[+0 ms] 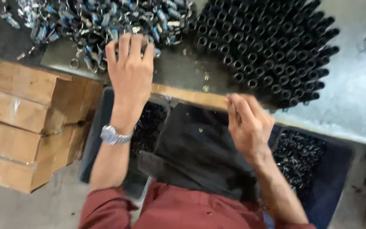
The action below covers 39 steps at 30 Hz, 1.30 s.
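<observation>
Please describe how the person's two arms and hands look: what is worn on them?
Both hands are bare, without gloves. The left hand has a silver metal wristwatch on its wrist. The right hand wears nothing. Dark red sleeves are rolled up to about the elbows.

I find packages at one spot only: a stack of brown cardboard cartons (30,123) at the left edge of my view, below the workbench edge and just beside a dark bin. They are rectangular, sealed with clear glossy tape, corners worn. No labels, signs or screens show on them or anywhere else in view.
</observation>
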Tool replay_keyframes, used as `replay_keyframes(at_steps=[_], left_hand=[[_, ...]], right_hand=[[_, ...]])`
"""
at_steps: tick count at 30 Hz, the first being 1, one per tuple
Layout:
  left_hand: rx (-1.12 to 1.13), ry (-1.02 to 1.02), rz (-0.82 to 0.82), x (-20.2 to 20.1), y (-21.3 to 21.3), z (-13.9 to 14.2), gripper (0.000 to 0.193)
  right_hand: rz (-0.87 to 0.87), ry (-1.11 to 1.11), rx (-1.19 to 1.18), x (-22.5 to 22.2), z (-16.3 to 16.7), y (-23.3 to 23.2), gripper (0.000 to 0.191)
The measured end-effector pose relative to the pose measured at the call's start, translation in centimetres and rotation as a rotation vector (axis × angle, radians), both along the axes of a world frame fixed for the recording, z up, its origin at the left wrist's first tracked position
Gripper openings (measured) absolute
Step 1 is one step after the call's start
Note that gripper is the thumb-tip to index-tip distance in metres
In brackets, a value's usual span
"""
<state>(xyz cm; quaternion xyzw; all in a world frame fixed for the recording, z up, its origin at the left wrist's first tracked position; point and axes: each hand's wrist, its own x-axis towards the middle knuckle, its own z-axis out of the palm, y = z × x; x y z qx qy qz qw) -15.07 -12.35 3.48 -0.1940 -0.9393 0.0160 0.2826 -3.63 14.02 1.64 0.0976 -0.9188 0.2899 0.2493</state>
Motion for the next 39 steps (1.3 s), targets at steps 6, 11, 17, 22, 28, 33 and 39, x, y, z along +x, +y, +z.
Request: replay_keyframes(at_steps=[6, 11, 17, 22, 28, 33, 39], left_hand=[[-0.069, -0.008, -0.155, 0.6, -1.8, -0.6, 0.022], [-0.199, -0.088, -0.139, 0.0, -1.1, -0.7, 0.027], [-0.010, -0.007, -0.117, -0.2, -0.8, 0.1, 0.020], [-0.010, -0.099, -0.151, 0.5, -0.2, -0.8, 0.029], [0.071, -0.036, -0.199, 0.9, -0.1, 1.1, 0.020], [1.445, -0.652, -0.262, 7.1, 5.0, 1.1, 0.024], [2.411, -1.504, -0.225, 12.8, 9.3, -3.9, 0.026]], right_hand=[[0.043, -0.243, -0.791, 1.4, -0.3, -0.4, 0.012], [-0.013, -0.404, -1.045, 2.3, 0.2, -0.2, 0.018], [-0.073, -0.343, -0.959, 2.4, -0.2, 0.1, 0.021], [0.029, -0.377, -0.964, 2.7, -1.0, 0.1, 0.013], [0.094, -0.373, -0.959, 2.7, -0.8, 0.1, 0.011], [0.092, -0.332, -1.011, 2.8, 0.3, -0.1, 0.012], [0.198, -0.113, -0.641, 3.1, 0.8, -0.4, 0.016]])
